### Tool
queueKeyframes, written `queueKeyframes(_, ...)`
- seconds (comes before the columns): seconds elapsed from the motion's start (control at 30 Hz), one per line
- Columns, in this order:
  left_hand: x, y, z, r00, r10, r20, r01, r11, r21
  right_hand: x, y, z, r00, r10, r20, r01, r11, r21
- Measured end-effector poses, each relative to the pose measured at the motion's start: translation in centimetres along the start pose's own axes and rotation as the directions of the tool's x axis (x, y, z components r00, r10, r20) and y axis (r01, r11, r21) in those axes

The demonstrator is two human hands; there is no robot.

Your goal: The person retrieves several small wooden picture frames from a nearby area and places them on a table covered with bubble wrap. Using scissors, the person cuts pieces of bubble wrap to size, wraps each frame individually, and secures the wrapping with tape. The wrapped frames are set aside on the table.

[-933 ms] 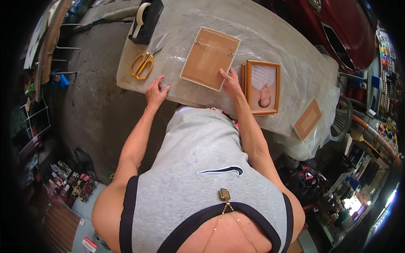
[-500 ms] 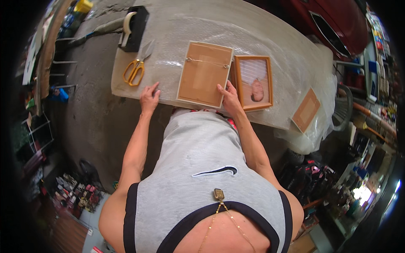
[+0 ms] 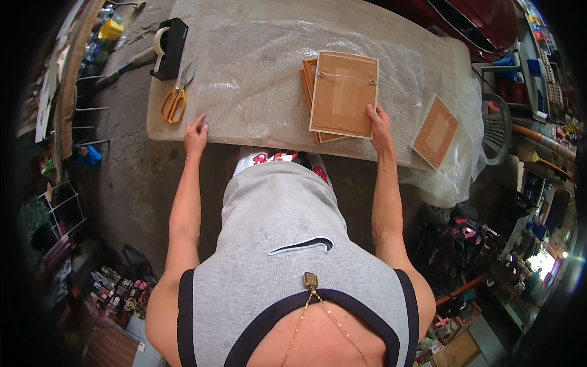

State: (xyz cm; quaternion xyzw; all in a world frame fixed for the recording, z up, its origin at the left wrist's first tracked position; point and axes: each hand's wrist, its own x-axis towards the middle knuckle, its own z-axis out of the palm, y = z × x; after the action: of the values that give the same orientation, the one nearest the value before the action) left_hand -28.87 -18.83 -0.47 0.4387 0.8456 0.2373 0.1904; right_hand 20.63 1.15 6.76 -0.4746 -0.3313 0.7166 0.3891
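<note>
My right hand (image 3: pixel 380 127) grips the lower right edge of a picture frame (image 3: pixel 344 95), which lies back up with a brown backing, pale rim and hanging wire. It covers most of a wooden frame (image 3: pixel 307 74), whose left edge and lower corner stick out. Both are over a sheet of bubble wrap (image 3: pixel 257 92) spread on the table. At the table's near edge, my left hand (image 3: pixel 195 136) is empty, with fingers loosely bent and thumb apart. Beyond it lie yellow-handled scissors (image 3: pixel 173 105).
A black tape dispenser (image 3: pixel 171 49) stands at the table's (image 3: pixel 202 15) far left. A smaller brown-backed frame (image 3: pixel 436 131) lies on the right. Past that side is a grey plastic chair (image 3: pixel 496 125); a dark red car (image 3: pixel 477 24) is at the back right.
My right hand has carried the back-up picture frame rightward onto the wooden frame, now largely hidden and shifted left. My left hand has moved slightly left, its fingers more bent.
</note>
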Motion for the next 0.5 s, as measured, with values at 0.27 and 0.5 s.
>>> queueKeyframes(0.27,-0.1,0.1,0.1,0.996,-0.057,-0.067,0.060,0.997,0.043,-0.6,-0.2,1.6,0.875,-0.398,-0.275,-0.044,0.500,-0.865)
queueKeyframes(0.5,3.2,-0.1,-2.1,0.984,0.119,-0.135,-0.083,0.966,0.246,-1.2,0.0,5.2,0.750,-0.583,-0.311,-0.189,0.262,-0.946)
